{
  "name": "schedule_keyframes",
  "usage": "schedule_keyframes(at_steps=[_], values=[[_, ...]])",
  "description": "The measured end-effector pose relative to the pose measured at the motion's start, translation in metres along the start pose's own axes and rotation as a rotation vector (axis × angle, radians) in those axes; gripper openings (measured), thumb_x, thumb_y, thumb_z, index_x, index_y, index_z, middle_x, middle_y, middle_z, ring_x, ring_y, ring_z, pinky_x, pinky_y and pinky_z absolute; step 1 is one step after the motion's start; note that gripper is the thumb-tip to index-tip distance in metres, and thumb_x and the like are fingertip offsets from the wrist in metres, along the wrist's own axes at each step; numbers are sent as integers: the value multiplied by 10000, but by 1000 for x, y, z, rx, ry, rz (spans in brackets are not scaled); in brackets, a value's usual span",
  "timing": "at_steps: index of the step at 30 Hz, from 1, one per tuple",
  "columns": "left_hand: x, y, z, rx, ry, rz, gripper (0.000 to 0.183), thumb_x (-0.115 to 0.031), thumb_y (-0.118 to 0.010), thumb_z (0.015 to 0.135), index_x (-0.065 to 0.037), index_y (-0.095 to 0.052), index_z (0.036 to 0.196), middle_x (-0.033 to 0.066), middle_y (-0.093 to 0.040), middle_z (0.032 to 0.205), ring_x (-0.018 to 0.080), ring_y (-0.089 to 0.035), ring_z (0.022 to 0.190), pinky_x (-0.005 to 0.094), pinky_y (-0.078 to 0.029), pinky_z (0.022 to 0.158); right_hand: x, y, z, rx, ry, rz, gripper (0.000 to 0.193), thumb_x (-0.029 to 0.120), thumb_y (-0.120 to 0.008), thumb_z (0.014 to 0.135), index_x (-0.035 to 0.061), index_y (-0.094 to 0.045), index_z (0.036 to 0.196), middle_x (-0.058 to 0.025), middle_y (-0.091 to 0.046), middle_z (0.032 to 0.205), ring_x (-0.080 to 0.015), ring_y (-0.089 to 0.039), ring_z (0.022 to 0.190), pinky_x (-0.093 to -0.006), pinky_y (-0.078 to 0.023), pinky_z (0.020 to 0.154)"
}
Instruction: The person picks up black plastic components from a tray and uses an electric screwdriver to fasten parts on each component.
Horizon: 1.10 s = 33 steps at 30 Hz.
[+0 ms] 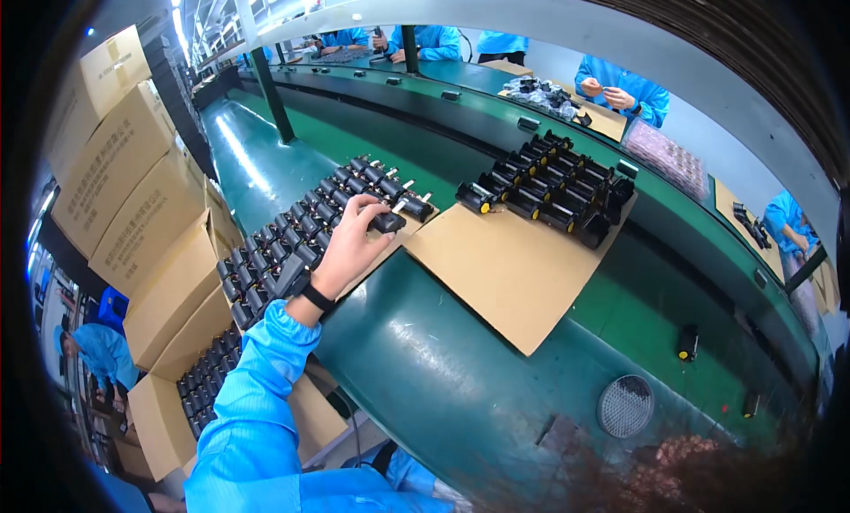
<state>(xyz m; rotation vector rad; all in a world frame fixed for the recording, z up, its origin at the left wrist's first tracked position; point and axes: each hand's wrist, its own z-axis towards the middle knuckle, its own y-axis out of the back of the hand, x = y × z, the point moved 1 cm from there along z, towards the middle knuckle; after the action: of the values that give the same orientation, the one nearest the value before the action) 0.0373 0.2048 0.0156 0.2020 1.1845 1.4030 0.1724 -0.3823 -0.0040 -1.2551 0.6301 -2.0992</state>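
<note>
1. Your left hand (354, 236), near frame centre, pinches a black part (387, 222) between thumb and fingers; your right hand is out of view.
2. Left of it, black cylinders (310, 224) sit in rows.
3. Right of centre, a cardboard sheet (500, 270) carries yellow-ended black pieces (537, 189).
4. Upper right, a blue-sleeved co-worker (652, 97).

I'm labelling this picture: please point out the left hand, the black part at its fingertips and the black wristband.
Left hand (348, 245), head view: middle of its back.
Black part (389, 223), head view: its upper face.
Black wristband (317, 297), head view: middle of its strap.
</note>
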Motion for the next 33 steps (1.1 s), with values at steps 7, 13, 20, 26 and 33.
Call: schedule_keyframes(at_steps=[7,13,20,26,33], values=[[39,-42,8,132,-31,7,478,-130,-823,824,-46,-711,1281,177,-576,1379,380,-572,1290,457,-501,1102,5,8,0,51,10,-15,663,701,-578,1026,50,-471,1081,-35,-495,728,-123,-511,554,-252,-442,502],[42,-53,12,-14,-143,262,474,-124,-851,771,-65,-767,1234,135,-661,1325,368,-577,1251,460,-488,1105,4,14,0,80,41,22,669,705,-602,1011,51,-476,1069,-41,-511,717,-138,-515,538,-249,-437,487],[55,-58,14,-154,-243,233,497,-148,-877,766,-75,-739,1238,133,-658,1294,373,-609,1215,467,-516,1061,4,1,0,21,57,15,683,743,-564,1010,66,-488,1060,-24,-494,678,-115,-488,495,-242,-417,447],[16,-61,21,-177,-201,146,499,-50,-826,766,-46,-726,1254,161,-658,1314,363,-638,1221,457,-529,1053,14,9,9,136,52,20,729,810,-523,983,84,-493,1040,-15,-482,659,-115,-483,487,-260,-412,449],[-171,-86,-7,-58,-474,-330,451,-122,-789,885,-53,-684,1319,165,-686,1315,355,-610,1284,480,-455,1132,5,-10,1,-1,7,-17,827,914,-392,946,97,-491,1028,-18,-519,645,-144,-497,458,-308,-441,448]])
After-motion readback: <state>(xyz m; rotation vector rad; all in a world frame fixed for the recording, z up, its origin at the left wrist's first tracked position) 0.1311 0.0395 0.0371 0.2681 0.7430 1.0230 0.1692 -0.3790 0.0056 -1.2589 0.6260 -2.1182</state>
